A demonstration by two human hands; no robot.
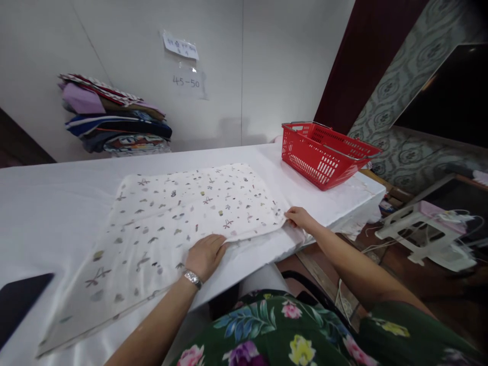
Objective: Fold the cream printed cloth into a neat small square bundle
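A white cloth (163,208) with a small print of plants and dots lies spread and folded in layers on the white-covered table. Its near edge runs slantwise in front of me. My left hand (205,255), with a silver-coloured watch or bracelet at the wrist, rests flat on the cloth by this edge, fingers stretched out and thumb along the border. At the near right corner, my right hand (299,217) pinches the cloth between thumb and fingers. The underside of both hands is hidden.
A red plastic basket (324,155) stands at the table's back right. Several folded fabrics (118,119) are stacked at the back left by the wall. A dark flat object (23,300) lies at the left edge. A white stool (423,229) with cables stands on the floor to the right.
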